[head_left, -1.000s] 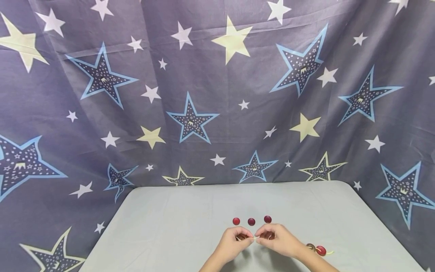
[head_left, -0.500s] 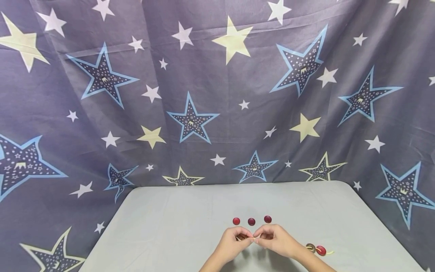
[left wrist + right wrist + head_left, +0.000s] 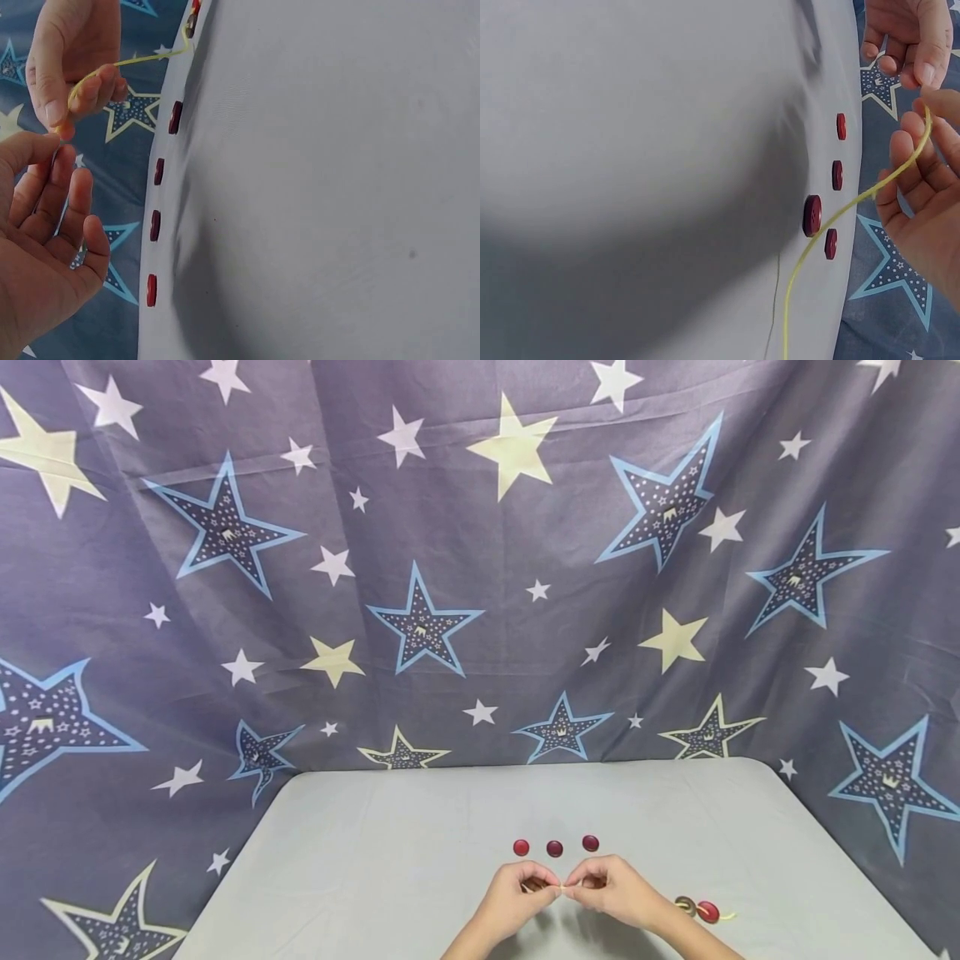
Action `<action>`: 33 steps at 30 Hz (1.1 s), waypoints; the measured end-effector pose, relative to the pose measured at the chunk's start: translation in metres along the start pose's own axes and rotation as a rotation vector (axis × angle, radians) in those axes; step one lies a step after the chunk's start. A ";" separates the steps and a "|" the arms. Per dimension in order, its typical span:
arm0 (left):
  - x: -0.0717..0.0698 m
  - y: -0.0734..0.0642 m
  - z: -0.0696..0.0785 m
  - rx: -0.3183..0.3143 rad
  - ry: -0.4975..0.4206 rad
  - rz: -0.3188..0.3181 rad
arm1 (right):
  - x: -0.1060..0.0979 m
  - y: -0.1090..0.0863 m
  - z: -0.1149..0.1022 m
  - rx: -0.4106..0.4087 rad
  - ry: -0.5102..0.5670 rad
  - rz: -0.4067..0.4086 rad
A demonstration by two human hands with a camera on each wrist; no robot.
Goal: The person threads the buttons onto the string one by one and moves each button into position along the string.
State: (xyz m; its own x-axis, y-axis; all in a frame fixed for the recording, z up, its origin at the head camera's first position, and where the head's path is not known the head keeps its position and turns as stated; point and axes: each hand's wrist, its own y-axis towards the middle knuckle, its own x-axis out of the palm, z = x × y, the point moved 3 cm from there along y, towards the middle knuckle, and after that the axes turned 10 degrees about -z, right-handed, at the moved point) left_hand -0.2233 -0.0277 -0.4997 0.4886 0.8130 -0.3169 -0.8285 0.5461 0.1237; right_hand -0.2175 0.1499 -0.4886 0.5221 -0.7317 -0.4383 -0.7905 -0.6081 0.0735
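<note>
Yellow, smooth and thin, the cord [image 3: 870, 193] rose in a loose curve from the tabletop [image 3: 360, 860] to the person's hands, its upper end in the fingertips. The right hand [image 3: 617, 895] pinched it between thumb and forefinger, and the left hand [image 3: 510, 900] pinched at the same tip, both above the near part of the tabletop. Towards its other end, the cord was threaded through a brown button [image 3: 686, 906] and a red button [image 3: 708, 912], lying beside the right forearm, with a short tail sticking out. Just beyond the hands sat a bright red button [image 3: 521, 847] and two dark maroon buttons [image 3: 554, 849] [image 3: 590, 843], apart from one another. Another maroon button [image 3: 812, 216], mostly screened by the right hand in the head view, lay nearer. Grey star-printed fabric [image 3: 480, 543] hung behind.
</note>
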 end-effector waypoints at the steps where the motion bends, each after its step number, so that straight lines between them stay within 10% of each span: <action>1: 0.000 0.000 -0.001 0.002 0.000 0.000 | 0.000 0.000 0.000 0.003 -0.003 0.001; 16: 0.002 0.007 -0.009 -0.010 0.044 -0.015 | -0.015 -0.011 0.000 0.035 0.043 0.011; 33: 0.033 0.036 -0.007 -0.006 0.591 -0.048 | -0.032 -0.020 0.001 -0.026 -0.006 0.064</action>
State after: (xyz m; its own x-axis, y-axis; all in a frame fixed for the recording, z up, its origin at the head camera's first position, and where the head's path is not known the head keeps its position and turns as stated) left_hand -0.2389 0.0171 -0.5125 0.2915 0.5362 -0.7921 -0.8118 0.5767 0.0916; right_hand -0.2186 0.1855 -0.4769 0.4685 -0.7677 -0.4372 -0.8138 -0.5676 0.1248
